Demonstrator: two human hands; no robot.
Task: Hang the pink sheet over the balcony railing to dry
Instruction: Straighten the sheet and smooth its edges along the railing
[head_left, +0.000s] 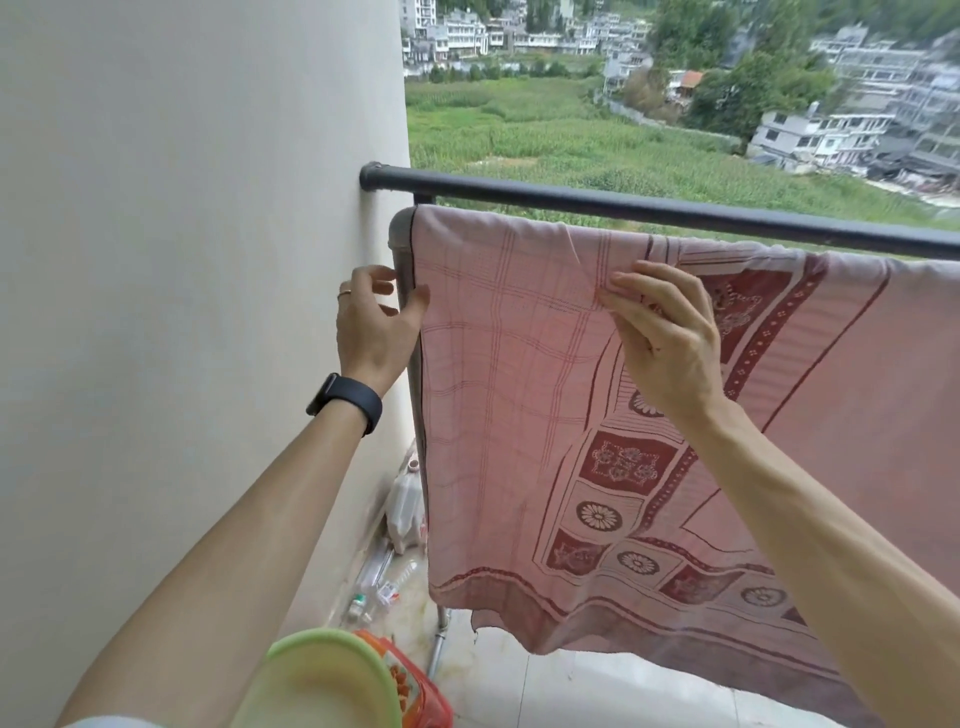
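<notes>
At the far left a plain off-white wall (197, 260) closes the balcony, and the dark round metal top rail (623, 205) is anchored into it, which fixes how far the cloth can be spread. Just beside the wall, the left hand (371, 322), with a dark band worn at its wrist, is pinched by thumb and fingers on the left edge of the pink cotton sheet with maroon checked and floral print (519, 415), apparently so that this edge is drawn out toward the grey upright post (401, 244) and kept flat. The sheet is draped over a lower bar just below the top rail and hangs down inside the balcony, its hem clear of the pale tiled floor (597, 691). Further right, the right hand (670, 343) is closed on a small fold near the top, seemingly to tug out wrinkles. Hanging is judged nearly complete; only smoothing remains.
</notes>
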